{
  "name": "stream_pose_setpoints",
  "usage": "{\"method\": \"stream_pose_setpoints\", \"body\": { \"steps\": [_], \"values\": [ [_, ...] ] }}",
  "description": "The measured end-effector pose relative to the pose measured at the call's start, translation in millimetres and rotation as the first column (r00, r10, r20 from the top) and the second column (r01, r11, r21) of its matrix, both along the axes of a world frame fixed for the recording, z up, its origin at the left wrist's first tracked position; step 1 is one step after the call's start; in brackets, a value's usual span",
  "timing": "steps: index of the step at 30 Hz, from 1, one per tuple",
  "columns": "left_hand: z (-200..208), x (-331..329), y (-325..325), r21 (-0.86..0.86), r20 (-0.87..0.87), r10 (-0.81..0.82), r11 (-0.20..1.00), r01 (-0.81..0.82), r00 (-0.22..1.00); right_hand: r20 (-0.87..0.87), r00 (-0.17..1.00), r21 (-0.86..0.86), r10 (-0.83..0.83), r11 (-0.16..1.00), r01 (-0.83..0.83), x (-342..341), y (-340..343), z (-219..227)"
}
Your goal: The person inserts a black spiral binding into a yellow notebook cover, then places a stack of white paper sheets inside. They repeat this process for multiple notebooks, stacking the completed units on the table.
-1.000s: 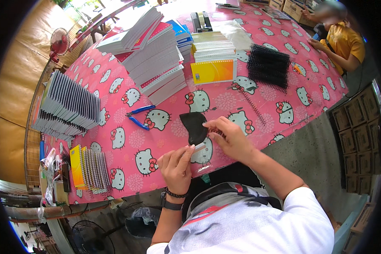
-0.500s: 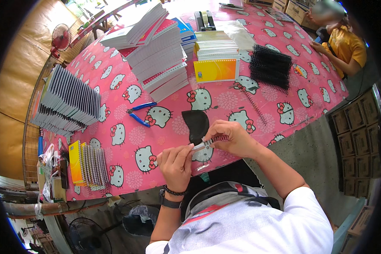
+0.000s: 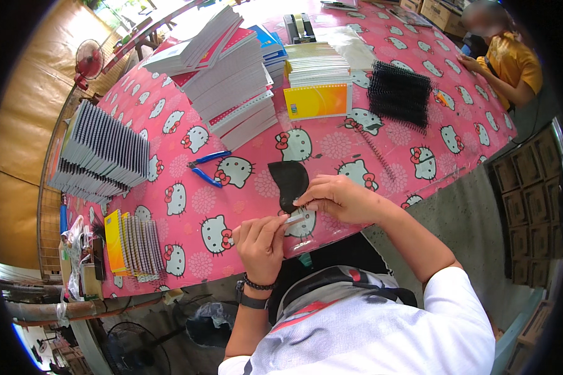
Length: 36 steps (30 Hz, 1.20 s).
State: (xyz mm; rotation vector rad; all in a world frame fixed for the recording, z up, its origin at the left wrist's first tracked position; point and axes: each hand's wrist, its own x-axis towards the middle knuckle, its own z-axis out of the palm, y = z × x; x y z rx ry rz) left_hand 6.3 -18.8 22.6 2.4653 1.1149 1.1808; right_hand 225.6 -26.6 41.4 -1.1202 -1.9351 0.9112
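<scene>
The left hand [image 3: 261, 240] has its thumb and forefinger pinched together on a pale, narrow strip [image 3: 296, 219], the other fingers curled in; the strip juts out just below a flat, half-round black pad [image 3: 289, 181] on the pink patterned tablecloth [image 3: 244, 203]. The right hand [image 3: 334, 199] is bent over the pad's lower right edge, thumb and forefinger close together — whether they grip anything between them I cannot tell. Beyond it a loose spiral coil [image 3: 376, 151] lies on the cloth, near a heap of black spiral coils [image 3: 399, 97] and a stack of yellow-covered notebooks [image 3: 318, 102]. Blue-handled cutters [image 3: 209, 167] rest with handles spread, left of the pad. Below the table edge, a dark bin [image 3: 200, 334] has crumpled clear plastic [image 3: 216, 314] in its mouth; the black tape dispenser [image 3: 299, 28] at the far side holds a roll of tape. Half a second ago a length of reddish coil showed under the right fingers, against the strip's end — now those fingertips sit a little higher, and the left hand's pinch is unchanged.
</scene>
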Motion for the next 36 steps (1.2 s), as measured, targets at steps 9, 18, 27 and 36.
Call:
{"method": "stream_pose_setpoints", "body": {
  "steps": [9,18,27,36],
  "values": [
    [0.9,-0.3,0.0,-0.002,-0.004,-0.012,1.0,0.012,1.0,0.049,0.998,0.106,0.048,0.993,-0.053,-0.9,4.0,1.3],
    [-0.8,-0.7,0.1,-0.012,-0.009,0.009,1.0,-0.009,1.0,0.045,0.995,-0.199,0.093,0.977,-0.083,0.9,-0.8,4.0],
    [9.5,17.2,-3.8,-0.07,-0.019,-0.038,0.997,0.037,0.999,0.088,0.995,0.063,0.038,0.997,-0.044,-6.0,-9.6,-0.4],
    [11.6,11.2,-3.0,-0.1,-0.18,-0.182,0.981,0.166,0.967,0.161,0.967,0.339,-0.195,0.931,0.132,15.4,40.9,-24.4]
  ]
}}
